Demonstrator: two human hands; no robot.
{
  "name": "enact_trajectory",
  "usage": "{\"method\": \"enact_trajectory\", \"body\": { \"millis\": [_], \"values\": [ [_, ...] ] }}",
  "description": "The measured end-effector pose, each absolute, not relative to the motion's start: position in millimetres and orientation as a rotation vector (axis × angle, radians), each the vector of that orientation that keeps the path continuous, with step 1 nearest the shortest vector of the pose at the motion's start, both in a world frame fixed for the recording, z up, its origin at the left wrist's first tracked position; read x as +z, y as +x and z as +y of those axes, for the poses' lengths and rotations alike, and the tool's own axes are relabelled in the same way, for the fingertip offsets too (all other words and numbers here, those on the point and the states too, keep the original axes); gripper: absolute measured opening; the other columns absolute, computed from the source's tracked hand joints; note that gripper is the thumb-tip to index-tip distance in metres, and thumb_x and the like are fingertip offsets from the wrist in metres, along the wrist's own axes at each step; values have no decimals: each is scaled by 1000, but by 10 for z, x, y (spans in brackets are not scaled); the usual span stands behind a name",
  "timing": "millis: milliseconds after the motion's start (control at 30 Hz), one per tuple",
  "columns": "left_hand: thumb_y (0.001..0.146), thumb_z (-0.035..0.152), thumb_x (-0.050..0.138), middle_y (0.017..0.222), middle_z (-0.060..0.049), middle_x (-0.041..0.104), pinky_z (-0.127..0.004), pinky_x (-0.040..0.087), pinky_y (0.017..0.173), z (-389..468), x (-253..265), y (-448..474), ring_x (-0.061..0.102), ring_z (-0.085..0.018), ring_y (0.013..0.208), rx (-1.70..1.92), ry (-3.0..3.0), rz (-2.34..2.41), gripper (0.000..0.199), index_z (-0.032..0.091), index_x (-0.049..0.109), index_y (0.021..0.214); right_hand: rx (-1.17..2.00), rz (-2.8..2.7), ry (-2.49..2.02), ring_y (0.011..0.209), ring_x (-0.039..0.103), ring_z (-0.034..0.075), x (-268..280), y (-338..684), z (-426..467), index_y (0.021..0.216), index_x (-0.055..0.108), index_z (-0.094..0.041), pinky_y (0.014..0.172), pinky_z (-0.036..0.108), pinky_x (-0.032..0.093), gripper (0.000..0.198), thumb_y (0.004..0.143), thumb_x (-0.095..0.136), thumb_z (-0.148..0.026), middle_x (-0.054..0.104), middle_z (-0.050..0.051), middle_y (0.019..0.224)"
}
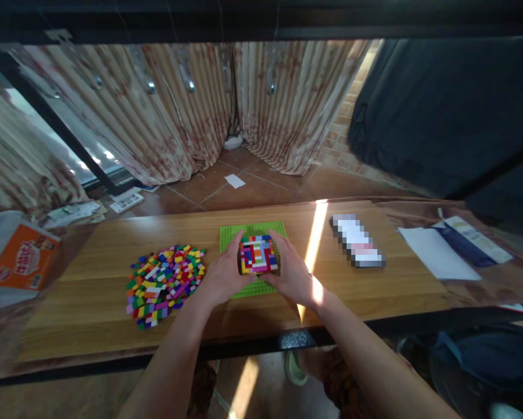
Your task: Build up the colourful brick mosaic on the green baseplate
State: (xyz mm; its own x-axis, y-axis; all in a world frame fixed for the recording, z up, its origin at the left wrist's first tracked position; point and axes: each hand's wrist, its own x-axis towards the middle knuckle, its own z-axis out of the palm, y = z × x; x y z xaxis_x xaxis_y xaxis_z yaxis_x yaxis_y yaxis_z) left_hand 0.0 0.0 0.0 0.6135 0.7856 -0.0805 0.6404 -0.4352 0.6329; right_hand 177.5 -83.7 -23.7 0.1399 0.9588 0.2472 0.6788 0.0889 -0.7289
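Brick block (pixel 258 254) — between 2 grips (pixel 225 272) (pixel 293 272)

Curtains (pixel 287 116) — paper (pixel 235 181) on tiles (pixel 268 187)

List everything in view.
Table: 1, brown, foreground
Brick block: 1, multicoloured, centre
Baseplate: 1, green, on table
Loose bricks: uncounted, mixed, table's left
Pixelated device: 1, dark-edged, table's right
Tub: 1, clear and orange, far left
Papers: several, pale, far left
Box: 1, white, beside papers
Floor sheet: 1, white, beyond table
Large sheet: 1, white, far right
Packet: 1, blue-white, far right
Curtains: several, beige, background
Cloth: 1, dark, upper right
Shoe: 1, pale, below table
Left hand: 1, bare, block's left
Right hand: 1, bare, block's right
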Motion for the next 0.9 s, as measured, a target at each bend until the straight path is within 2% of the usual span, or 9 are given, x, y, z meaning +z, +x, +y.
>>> {"method": "enact_trajectory", "body": {
  "millis": [300,900],
  "values": [
    [72,30,77,145,-18,54,-49,45,108,18,-46,-21,55,-34,131,325,2204,1073,109,20,12,160,426,-1609,-1637,132,50,35,-242,1769,-799,154,26,-22,110,63,41,97,71,76,-19,49,18,144],
    [72,27,77,149,-18,50,-49,43,111,3,-35,-13,52,-34,135,349,2200,1056,109,19,14,159,462,-1613,-1648,132,51,37,-203,1766,-769,154,26,-19,107,62,45,99,69,76,-19,46,21,146]
  ]
}}
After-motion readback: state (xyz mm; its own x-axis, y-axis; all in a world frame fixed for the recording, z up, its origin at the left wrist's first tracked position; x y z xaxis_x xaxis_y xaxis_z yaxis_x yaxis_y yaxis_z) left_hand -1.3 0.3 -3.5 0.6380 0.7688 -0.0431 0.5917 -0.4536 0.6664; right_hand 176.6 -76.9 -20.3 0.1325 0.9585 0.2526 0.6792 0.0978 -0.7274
